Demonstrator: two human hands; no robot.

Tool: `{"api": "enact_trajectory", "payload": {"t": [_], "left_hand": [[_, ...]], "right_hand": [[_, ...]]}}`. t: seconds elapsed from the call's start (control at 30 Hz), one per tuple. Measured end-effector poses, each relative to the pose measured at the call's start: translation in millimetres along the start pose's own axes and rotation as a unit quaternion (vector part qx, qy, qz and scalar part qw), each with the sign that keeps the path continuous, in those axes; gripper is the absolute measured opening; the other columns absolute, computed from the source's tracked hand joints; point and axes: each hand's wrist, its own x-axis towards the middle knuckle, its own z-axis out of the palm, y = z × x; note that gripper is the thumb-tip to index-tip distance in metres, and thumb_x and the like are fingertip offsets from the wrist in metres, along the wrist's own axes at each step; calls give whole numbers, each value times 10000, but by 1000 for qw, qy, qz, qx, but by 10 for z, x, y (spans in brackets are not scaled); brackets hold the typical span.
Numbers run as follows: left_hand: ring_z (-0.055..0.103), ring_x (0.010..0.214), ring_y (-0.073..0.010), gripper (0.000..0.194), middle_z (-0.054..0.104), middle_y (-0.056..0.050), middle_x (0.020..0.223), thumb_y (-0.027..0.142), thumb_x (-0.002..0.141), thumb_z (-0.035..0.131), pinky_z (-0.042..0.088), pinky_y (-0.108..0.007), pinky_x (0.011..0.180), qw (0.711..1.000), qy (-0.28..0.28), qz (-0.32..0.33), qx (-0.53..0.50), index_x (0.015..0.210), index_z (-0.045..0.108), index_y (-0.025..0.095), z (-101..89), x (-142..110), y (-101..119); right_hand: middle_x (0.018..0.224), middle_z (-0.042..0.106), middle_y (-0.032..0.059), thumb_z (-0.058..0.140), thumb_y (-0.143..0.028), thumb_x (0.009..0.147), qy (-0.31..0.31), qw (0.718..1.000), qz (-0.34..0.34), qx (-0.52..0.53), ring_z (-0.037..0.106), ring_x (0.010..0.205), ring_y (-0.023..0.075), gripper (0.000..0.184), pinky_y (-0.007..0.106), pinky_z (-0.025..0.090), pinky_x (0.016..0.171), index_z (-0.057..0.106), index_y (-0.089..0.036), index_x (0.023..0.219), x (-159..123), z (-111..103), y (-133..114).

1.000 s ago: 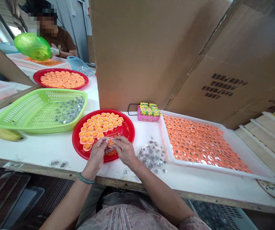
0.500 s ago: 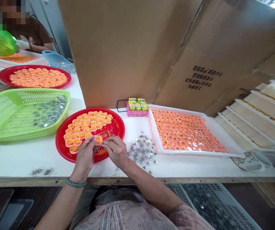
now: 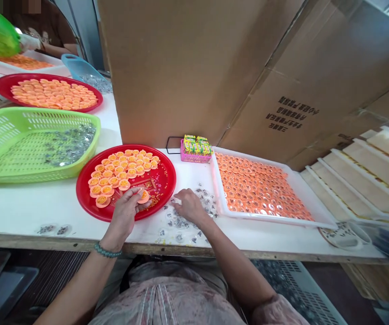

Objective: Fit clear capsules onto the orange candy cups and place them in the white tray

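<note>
Orange disc [image 3: 143,197] in left fingers [image 3: 139,202].

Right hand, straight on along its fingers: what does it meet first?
Probably the right rim of the red tray, just past the fingertips of the right hand. Hand height is unclear from this view, so it might clear the rim.

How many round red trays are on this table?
2: the near tray, partly under the left hand, and the far tray, behind the green basket. No others show.

Red tray [image 3: 160,180], lime-green basket [image 3: 14,151], pink mini-basket [image 3: 196,158].
</note>
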Motion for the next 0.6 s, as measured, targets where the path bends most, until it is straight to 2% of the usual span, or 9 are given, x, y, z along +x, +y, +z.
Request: {"api": "enact_trajectory", "payload": {"t": [0.17,0.23,0.37,0.6], "left_hand": [[641,707,-173,290,631,-21,787,255,632,746,567,-305,649,1000,-1,-17,16,866,618,141,14,-46,-30],[648,715,-182,277,638,-25,786,244,642,741,572,-314,655,1000,0,-19,16,867,618,141,-2,-59,-40],[653,712,-186,277,646,-20,769,231,626,755,577,-314,650,1000,-1,-24,9,852,620,145,-2,-68,-61],[647,683,-175,299,643,-11,736,267,605,780,571,-291,634,999,-9,-34,20,837,634,147,52,-79,-80]], "right_hand": [[945,648,73,596,-278,843,-16,999,-28,-3,561,940,185,140,277,425,846,693,-193,896,37,169,-46],[953,641,70,620,-270,829,-6,1000,-19,18,574,937,181,142,268,431,837,688,-194,927,47,162,-9],[998,628,65,691,-281,774,25,998,16,55,601,905,182,298,266,455,804,654,-192,1057,5,103,94],[946,602,54,735,-263,725,78,991,37,104,601,742,153,284,266,474,685,637,-169,975,-165,41,174]]}}
